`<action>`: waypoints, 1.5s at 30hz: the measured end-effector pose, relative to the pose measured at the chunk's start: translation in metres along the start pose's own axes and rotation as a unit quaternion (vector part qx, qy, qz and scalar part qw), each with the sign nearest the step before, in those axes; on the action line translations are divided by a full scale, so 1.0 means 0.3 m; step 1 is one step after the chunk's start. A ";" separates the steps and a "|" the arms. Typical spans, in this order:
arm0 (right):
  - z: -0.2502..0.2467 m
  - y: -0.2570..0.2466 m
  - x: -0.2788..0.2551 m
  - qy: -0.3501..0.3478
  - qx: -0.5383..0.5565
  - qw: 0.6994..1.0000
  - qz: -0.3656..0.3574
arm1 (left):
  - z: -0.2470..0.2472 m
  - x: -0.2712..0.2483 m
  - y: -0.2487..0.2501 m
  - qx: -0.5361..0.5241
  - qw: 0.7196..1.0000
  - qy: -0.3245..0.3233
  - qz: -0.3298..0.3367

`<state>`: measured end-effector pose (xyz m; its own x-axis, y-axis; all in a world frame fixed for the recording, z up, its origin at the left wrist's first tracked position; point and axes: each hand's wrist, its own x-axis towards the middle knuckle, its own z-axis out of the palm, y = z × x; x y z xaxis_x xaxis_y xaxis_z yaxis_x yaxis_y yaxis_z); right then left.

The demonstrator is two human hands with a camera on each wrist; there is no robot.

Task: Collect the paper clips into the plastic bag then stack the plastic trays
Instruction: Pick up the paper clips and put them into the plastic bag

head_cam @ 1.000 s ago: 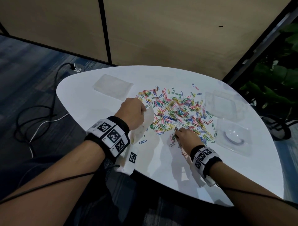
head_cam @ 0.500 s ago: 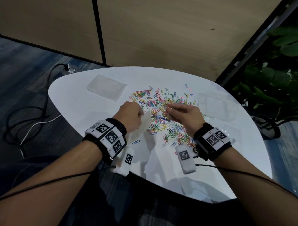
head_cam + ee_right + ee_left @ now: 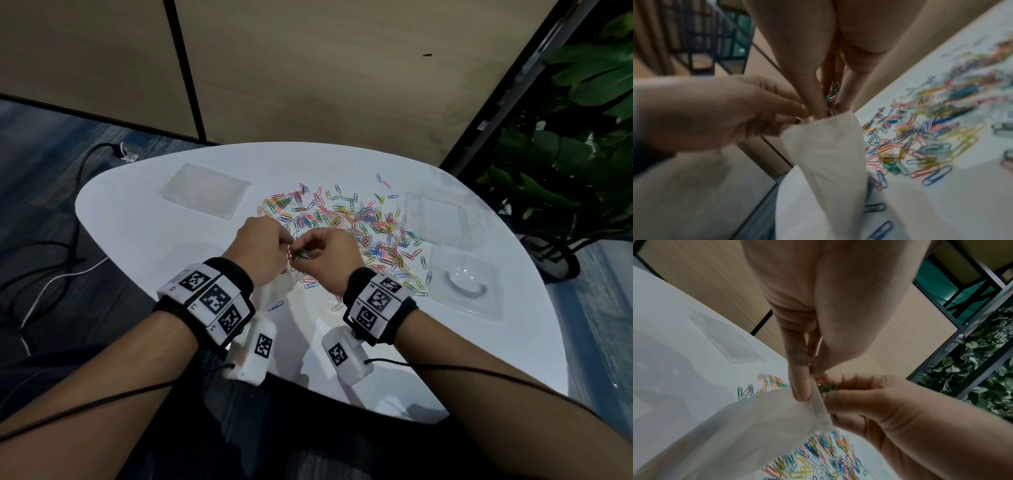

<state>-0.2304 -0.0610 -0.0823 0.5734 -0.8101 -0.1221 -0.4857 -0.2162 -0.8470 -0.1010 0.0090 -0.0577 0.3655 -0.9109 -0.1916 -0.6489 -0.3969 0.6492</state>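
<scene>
A translucent plastic bag [image 3: 274, 291] hangs over the table's near edge, and my left hand [image 3: 286, 245] pinches its rim [image 3: 819, 404]. Against the bag's mouth, my right hand [image 3: 308, 255] pinches a small bunch of paper clips [image 3: 298, 254]. The same bunch of paper clips [image 3: 832, 93] sits between the right fingers [image 3: 813, 84] just above the bag [image 3: 828, 154]. A wide pile of coloured paper clips [image 3: 359, 226] lies on the white table behind the hands. Two clear plastic trays [image 3: 436, 219] [image 3: 462, 284] lie at the right, and a frosted tray [image 3: 205, 192] at the far left.
The white table [image 3: 376, 161] is rounded, with its near edge close to my wrists. A loose blue clip [image 3: 276, 305] lies near the bag. Cables [image 3: 51, 246] run over the floor on the left and a plant [image 3: 582, 137] stands at the right.
My right hand lifted from the clips near the table's front and moved left to the bag's mouth with a bunch of clips. The left hand kept hold of the bag.
</scene>
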 end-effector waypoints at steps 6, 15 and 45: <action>0.031 0.003 -0.005 -0.036 -0.172 0.980 -0.089 | -0.002 -0.004 0.004 0.000 1.000 0.000 0.013; 0.023 -0.012 0.002 -0.133 -0.274 0.947 -0.106 | -0.006 -0.011 0.011 0.012 1.000 -0.005 0.014; -0.121 0.477 0.035 -0.107 -0.479 0.869 -0.057 | -0.031 0.000 0.004 0.044 0.999 -0.004 -0.024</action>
<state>-0.3179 -0.1203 -0.1861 0.7141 -0.6558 -0.2451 -0.6853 -0.7264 -0.0530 -0.0957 0.0096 -0.0501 0.3914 -0.8917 -0.2273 -0.6875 -0.4475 0.5719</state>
